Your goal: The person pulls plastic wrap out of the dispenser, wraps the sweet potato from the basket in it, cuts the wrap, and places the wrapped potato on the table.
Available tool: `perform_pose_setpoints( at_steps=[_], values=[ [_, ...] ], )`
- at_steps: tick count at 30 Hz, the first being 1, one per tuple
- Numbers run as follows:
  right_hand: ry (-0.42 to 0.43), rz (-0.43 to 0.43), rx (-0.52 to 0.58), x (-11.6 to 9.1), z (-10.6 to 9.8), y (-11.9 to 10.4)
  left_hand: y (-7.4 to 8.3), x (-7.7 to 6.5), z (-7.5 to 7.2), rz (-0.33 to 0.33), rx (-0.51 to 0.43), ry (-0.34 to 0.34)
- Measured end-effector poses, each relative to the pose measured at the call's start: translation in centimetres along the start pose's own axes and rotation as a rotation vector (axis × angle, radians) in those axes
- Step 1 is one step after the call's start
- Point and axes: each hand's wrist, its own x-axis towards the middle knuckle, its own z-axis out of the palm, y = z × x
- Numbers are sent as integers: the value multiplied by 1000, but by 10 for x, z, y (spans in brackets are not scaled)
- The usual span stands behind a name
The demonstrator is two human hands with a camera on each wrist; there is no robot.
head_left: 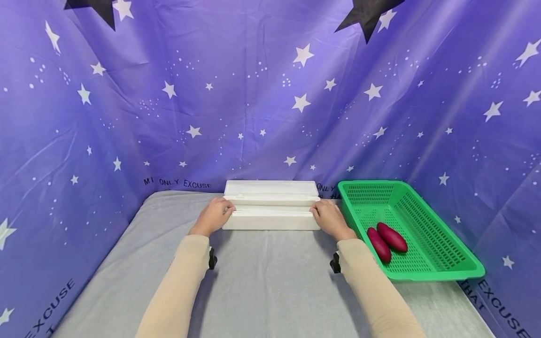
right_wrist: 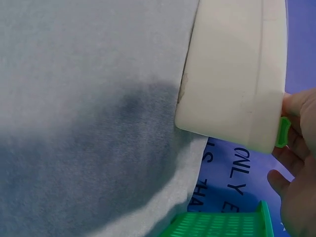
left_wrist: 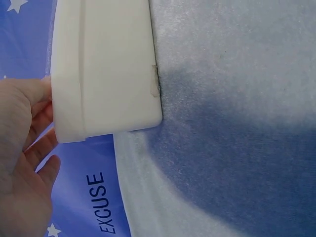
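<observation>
A long white box (head_left: 270, 222) lies crosswise at the back of the grey-covered table. Its lid (head_left: 271, 188) stands raised along the far side. At the left end my left hand (head_left: 214, 215) grips the rim, thumb on the near edge and fingers curled round the end, as the left wrist view shows. My right hand (head_left: 331, 217) grips the opposite end the same way. In the right wrist view a small green tab (right_wrist: 283, 132) shows at that end, between the fingers and the box. The inside of the box is mostly hidden behind its front wall.
To the right stands a green plastic basket (head_left: 444, 225) with two dark red, elongated sweet-potato-like items (head_left: 392, 237) in it. A purple star-printed cloth (head_left: 253, 94) hangs close behind the box and along both sides of the table (head_left: 266, 281).
</observation>
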Motion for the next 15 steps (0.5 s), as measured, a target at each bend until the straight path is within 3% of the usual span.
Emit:
perform_pose_setpoints(
  at_steps=[15],
  values=[
    [4, 15, 105, 2, 0, 6, 0, 2, 2, 8, -35, 7]
  ],
)
